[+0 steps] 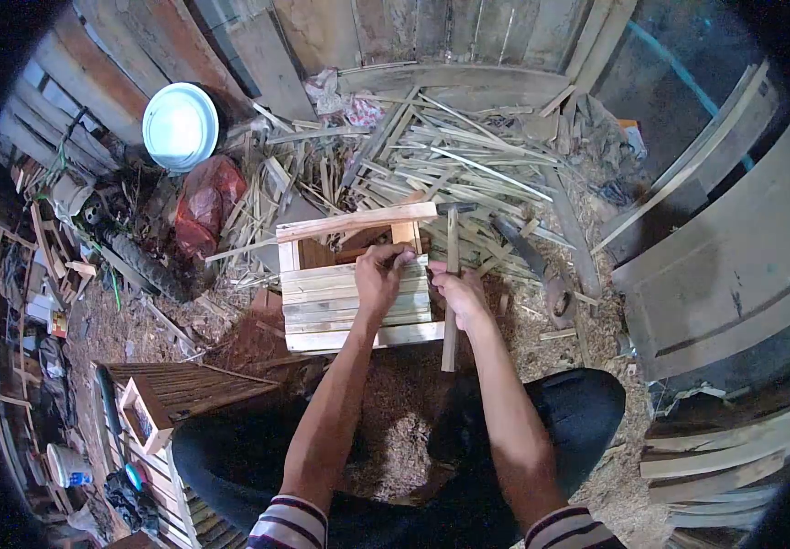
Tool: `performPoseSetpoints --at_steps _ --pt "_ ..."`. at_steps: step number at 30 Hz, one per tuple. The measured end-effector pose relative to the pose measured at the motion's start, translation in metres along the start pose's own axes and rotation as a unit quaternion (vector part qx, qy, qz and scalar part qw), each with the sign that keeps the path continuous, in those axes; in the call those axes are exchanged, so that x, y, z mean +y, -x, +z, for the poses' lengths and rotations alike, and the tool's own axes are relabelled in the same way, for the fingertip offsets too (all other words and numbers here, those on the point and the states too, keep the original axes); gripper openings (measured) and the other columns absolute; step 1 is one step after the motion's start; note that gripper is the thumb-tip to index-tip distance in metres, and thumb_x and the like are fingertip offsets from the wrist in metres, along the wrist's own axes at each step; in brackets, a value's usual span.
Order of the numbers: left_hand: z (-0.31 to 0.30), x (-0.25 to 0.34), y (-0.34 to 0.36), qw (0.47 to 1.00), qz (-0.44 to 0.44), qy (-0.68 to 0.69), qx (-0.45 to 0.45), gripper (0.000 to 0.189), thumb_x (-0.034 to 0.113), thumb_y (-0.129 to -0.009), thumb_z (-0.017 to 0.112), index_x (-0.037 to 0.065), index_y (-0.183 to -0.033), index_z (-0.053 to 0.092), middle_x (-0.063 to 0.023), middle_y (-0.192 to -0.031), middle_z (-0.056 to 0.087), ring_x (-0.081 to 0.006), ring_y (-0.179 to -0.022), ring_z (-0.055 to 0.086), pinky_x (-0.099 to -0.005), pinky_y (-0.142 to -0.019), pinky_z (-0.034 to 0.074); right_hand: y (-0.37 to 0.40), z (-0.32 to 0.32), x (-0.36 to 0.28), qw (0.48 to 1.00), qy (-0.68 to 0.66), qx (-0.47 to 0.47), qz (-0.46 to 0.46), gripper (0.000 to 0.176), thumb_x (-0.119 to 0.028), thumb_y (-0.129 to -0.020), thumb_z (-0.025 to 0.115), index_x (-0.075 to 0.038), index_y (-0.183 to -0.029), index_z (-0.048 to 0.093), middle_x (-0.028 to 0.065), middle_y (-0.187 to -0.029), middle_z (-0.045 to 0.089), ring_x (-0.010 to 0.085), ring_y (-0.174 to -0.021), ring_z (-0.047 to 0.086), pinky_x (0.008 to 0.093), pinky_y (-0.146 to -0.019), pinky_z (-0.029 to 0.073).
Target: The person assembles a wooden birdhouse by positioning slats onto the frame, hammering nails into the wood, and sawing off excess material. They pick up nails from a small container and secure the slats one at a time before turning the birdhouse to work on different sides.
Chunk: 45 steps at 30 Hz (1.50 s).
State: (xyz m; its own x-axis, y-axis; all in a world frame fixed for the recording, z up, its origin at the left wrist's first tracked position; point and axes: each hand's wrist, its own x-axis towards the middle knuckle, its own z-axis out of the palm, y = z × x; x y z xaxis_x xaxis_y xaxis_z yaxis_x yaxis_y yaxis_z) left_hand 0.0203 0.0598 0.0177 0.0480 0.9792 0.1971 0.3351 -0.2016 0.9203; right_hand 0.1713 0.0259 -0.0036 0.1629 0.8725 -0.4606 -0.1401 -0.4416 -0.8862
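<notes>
A small wooden crate (358, 306) of pale slats stands in front of my knees, its upper part open below a thicker top bar (358, 222). My left hand (381, 279) rests on the upper slats, fingers curled and pinched together near their right end. Whatever is between those fingertips is too small to make out. At the crate's right side, my right hand (462, 295) is closed round the wooden handle of a hammer (451, 343). The hammer stands upright in this view, its dark metal head beside the end of the top bar.
Loose wood strips (468, 156) are heaped behind the crate. A dark-bladed tool with a wooden handle (557, 297) lies to the right. A slatted wooden piece (194, 393) holds a small wooden box (144, 416) at left. A white basin (180, 128) and red bag (207, 201) are beyond.
</notes>
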Motion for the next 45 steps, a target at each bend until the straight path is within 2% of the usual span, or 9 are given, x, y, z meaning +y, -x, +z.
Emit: performPoseSetpoints --at_steps 7,17,20,22,26,31,38,40,45 --pt "0.004 -0.003 -0.004 0.992 0.118 -0.046 0.017 0.014 0.018 -0.075 0.069 0.006 -0.081 0.070 -0.0084 -0.083 0.066 -0.0275 -0.075 0.062 -0.0354 -0.070 0.046 0.006 0.002 -0.001 0.999 -0.032 0.009 -0.014 0.030 -0.003 -0.072 0.056 -0.003 -0.098 0.068 0.0099 -0.097 0.066 0.0211 -0.089 0.059 0.0311 -0.078 0.046" --pt "0.007 -0.005 -0.004 0.983 0.135 -0.120 0.036 0.012 0.018 -0.076 0.068 0.007 -0.075 0.067 -0.0080 -0.079 0.065 -0.0289 -0.073 0.059 -0.0373 -0.068 0.045 0.006 0.004 0.004 0.997 -0.072 0.001 -0.026 0.030 -0.003 -0.072 0.056 -0.004 -0.099 0.069 0.0114 -0.095 0.067 0.0214 -0.086 0.060 0.0313 -0.079 0.046" --pt "0.007 -0.007 -0.001 0.987 0.120 -0.105 0.006 0.009 0.014 -0.075 0.066 0.008 -0.082 0.067 -0.0076 -0.083 0.064 -0.0293 -0.079 0.057 -0.0387 -0.072 0.042 0.016 0.002 -0.010 1.000 -0.001 0.022 -0.005 0.032 -0.003 -0.072 0.056 -0.004 -0.102 0.068 0.0114 -0.094 0.067 0.0218 -0.084 0.061 0.0314 -0.078 0.047" --pt "0.007 -0.004 0.005 0.940 0.210 -0.268 0.023 0.016 0.009 -0.073 0.064 0.009 -0.089 0.065 -0.0070 -0.091 0.062 -0.0288 -0.089 0.054 -0.0398 -0.077 0.038 0.017 0.002 -0.009 1.000 -0.011 0.012 -0.023 0.033 -0.003 -0.073 0.056 -0.004 -0.103 0.068 0.0115 -0.094 0.067 0.0221 -0.084 0.061 0.0318 -0.076 0.048" --pt "0.009 -0.004 0.009 0.936 0.239 -0.253 0.047 0.023 0.007 -0.072 0.063 0.009 -0.095 0.063 -0.0063 -0.096 0.060 -0.0283 -0.095 0.051 -0.0402 -0.080 0.035 0.013 0.003 -0.004 1.000 -0.010 0.014 -0.012 0.032 -0.004 -0.072 0.057 -0.005 -0.102 0.068 0.0111 -0.094 0.067 0.0216 -0.083 0.061 0.0318 -0.075 0.048" --pt "0.004 -0.002 0.004 0.953 0.193 -0.231 -0.018 0.021 0.008 -0.071 0.063 0.008 -0.092 0.063 -0.0067 -0.095 0.061 -0.0290 -0.091 0.052 -0.0403 -0.077 0.037 0.013 0.002 0.001 0.999 -0.023 0.026 -0.010 0.031 -0.004 -0.073 0.057 -0.007 -0.101 0.069 0.0091 -0.093 0.068 0.0199 -0.081 0.060 0.0313 -0.073 0.047" --pt "0.011 -0.006 0.006 0.947 0.214 -0.238 0.034 0.011 0.009 -0.076 0.062 0.005 -0.087 0.063 -0.0093 -0.087 0.061 -0.0285 -0.083 0.055 -0.0387 -0.073 0.040 0.010 0.000 0.008 1.000 0.001 -0.001 -0.026 0.031 -0.006 -0.076 0.055 -0.008 -0.103 0.069 0.0085 -0.093 0.067 0.0197 -0.082 0.059 0.0311 -0.075 0.046" --pt "0.010 -0.006 0.010 0.995 0.061 -0.036 0.068 0.008 0.008 -0.080 0.060 0.001 -0.084 0.061 -0.0098 -0.077 0.060 -0.0197 -0.069 0.058 -0.0323 -0.064 0.044 0.011 0.003 0.010 0.999 -0.031 0.026 -0.020 0.031 -0.007 -0.076 0.054 -0.007 -0.105 0.068 0.0085 -0.095 0.067 0.0193 -0.085 0.059 0.0310 -0.076 0.046" --pt "0.010 -0.005 0.009 0.991 -0.005 0.090 0.099 0.010 0.007 -0.083 0.062 -0.002 -0.086 0.061 -0.0054 -0.073 0.064 -0.0076 -0.067 0.056 -0.0219 -0.064 0.045 0.012 0.002 0.010 1.000 -0.025 0.008 -0.012 0.032 -0.008 -0.078 0.053 -0.009 -0.107 0.067 0.0076 -0.098 0.066 0.0196 -0.089 0.059 0.0317 -0.079 0.046"
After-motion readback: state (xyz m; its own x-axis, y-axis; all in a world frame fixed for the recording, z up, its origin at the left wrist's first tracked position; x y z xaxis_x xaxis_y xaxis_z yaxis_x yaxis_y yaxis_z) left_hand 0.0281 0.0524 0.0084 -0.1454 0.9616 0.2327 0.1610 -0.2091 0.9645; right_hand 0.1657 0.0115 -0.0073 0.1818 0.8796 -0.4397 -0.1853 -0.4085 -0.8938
